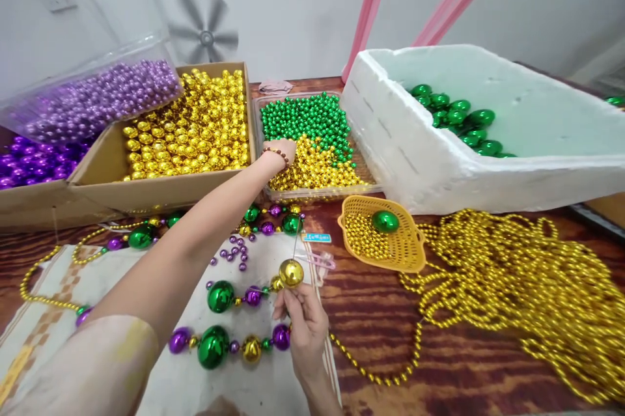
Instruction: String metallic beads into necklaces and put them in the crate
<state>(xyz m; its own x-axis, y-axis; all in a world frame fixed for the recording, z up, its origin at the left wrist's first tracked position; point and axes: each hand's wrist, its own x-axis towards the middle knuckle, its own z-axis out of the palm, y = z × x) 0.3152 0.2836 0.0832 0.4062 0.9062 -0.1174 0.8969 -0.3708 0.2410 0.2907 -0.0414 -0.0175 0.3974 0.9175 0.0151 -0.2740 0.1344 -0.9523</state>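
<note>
While the left hand [284, 152] dips into small gold beads [322, 167] in the clear tray [322, 193], fingertips hidden, grip I can't tell from here, the right hand [306, 321], nearly closed, pinches the bead strand [252, 296] by its big gold bead [291, 273], over pale cloth [188, 390] on the counter [375, 312].

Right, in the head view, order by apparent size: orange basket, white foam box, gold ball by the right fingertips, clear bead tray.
1. White foam box
2. Clear bead tray
3. Orange basket
4. Gold ball
</note>
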